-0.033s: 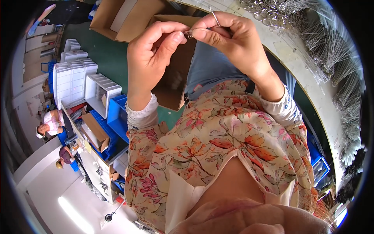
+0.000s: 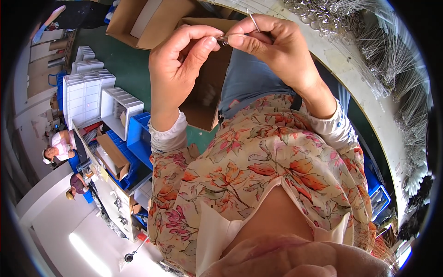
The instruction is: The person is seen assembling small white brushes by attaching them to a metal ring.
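In front of my body, my two hands meet at the fingertips. A small, thin metal wire piece [image 2: 222,40] runs between them; its exact shape is too small to make out. My left hand [image 2: 175,74] is closed, pinching one end between thumb and forefinger. Closed as well, my right hand [image 2: 281,57] grips the other end between thumb and forefinger. A slim light-coloured rod [image 2: 253,21] pokes up between the fingers of my right hand, its lower part hidden.
Along the right curves a pale worktable [image 2: 344,60] with bundles of thin metal wires [image 2: 399,60] and a heap of wire rings [image 2: 318,14]. Open cardboard boxes [image 2: 152,23] stand beyond my hands. White crates [image 2: 87,90] and blue bins [image 2: 138,134] are at left, with two people farther off.
Both hands have shifted very slightly, the left one a touch to the left. Their pinch on the wire piece is the same.
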